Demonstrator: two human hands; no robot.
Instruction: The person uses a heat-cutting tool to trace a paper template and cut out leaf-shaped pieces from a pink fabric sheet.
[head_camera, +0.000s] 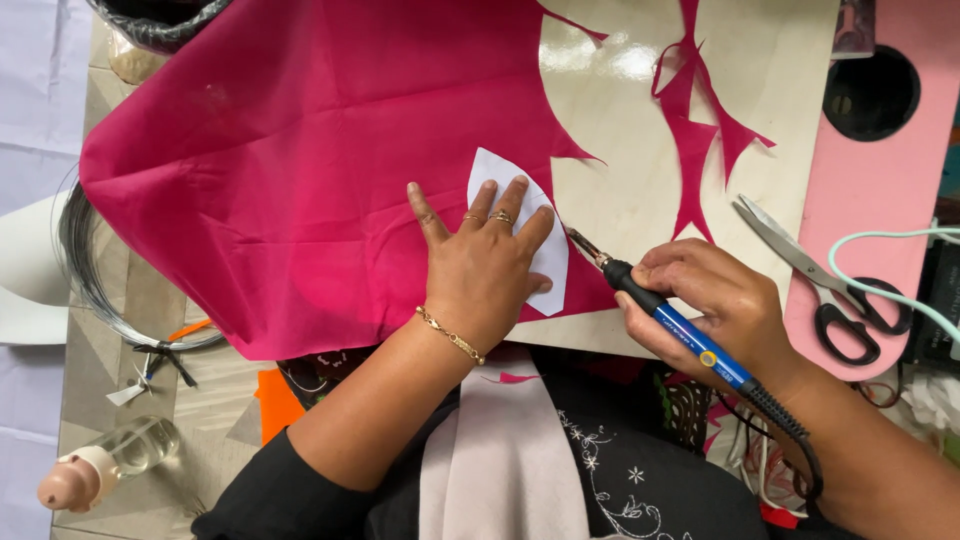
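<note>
1. Blue-handled and black-gripped, a hot cutting pen (690, 335) is being held in the right hand (715, 300), fingers wrapped round it like a pencil, low and right of centre in the frame; its cord is trailing off toward the lower right.
2. The metal tip is touching the magenta fabric (300, 170) right at the edge of a white paper template (540, 255), so the step in hand looks like tracing a cut around that shape.
3. The left hand (485, 265) is lying flat with fingers spread, holding nothing, pressing template and fabric down on the pale tabletop (630, 180) at the middle of the frame.
4. The next move seems to call for keeping the template pinned and following its curved edge closely with the tip.
5. Farther off, black-handled scissors (830, 280) are lying at the right on a pink board (870, 180), and magenta scraps (700, 120) are lying at the upper right.
</note>
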